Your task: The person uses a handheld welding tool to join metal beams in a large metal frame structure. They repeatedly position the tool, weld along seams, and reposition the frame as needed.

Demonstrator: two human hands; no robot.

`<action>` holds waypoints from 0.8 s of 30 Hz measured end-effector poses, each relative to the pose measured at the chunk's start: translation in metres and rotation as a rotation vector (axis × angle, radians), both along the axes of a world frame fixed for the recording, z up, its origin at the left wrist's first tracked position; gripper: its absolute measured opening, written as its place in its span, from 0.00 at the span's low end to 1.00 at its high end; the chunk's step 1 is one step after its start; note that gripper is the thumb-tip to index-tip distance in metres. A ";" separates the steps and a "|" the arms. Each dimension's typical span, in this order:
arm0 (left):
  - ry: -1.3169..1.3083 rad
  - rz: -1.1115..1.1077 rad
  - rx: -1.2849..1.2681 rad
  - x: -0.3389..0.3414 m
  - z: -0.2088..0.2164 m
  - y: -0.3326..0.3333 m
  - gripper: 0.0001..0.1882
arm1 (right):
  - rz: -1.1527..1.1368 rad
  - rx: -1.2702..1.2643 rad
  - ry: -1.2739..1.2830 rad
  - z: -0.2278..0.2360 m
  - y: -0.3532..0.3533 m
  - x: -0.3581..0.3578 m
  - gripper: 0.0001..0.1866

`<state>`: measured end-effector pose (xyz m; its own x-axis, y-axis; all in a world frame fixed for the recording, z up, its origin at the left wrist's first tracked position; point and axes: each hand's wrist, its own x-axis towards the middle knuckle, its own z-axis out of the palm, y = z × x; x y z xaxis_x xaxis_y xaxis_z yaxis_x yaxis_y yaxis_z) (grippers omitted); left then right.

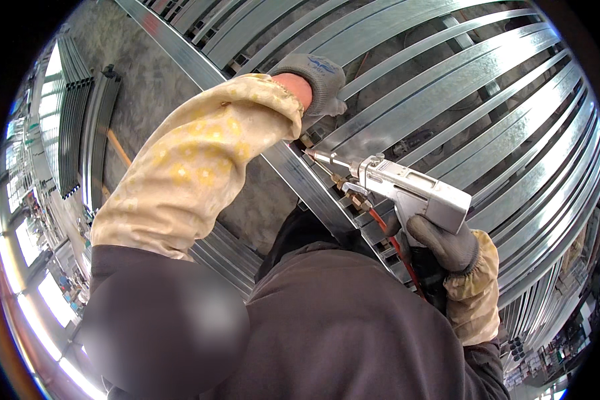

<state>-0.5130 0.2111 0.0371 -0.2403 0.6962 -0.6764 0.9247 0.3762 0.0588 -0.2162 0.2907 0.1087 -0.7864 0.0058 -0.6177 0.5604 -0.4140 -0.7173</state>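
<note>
My right hand (443, 243), in a grey glove, is wrapped round the grip of a silver welding gun (413, 190). The gun's copper-coloured nozzle (313, 154) points left at a joint where a metal slat meets the long metal side rail (307, 183). A red hose (397, 247) runs down from the gun's front fittings. My left hand (320, 83), also gloved in grey, is just beyond the nozzle over the ends of the slats (440, 87). Its fingers curl downward, and whatever they hold is hidden. Yellowish protective sleeves (193, 153) cover both my forearms.
Many parallel slats spread across the right side with gaps between them. A dark tool-like object (413, 142) lies among them. Stacked metal frames (67, 120) stand on the concrete floor (147, 73) to the left. More metal bars (227, 250) are below the rail.
</note>
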 end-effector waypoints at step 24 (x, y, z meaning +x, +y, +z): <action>0.019 -0.033 -0.081 -0.003 -0.006 0.008 0.20 | 0.155 0.180 0.161 -0.039 0.005 -0.049 0.13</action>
<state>-0.5163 0.2195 0.0308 -0.2317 0.6470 -0.7264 0.9372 0.3487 0.0116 -0.2656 0.2953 0.0698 -0.8745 -0.0244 -0.4844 0.4797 -0.1901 -0.8566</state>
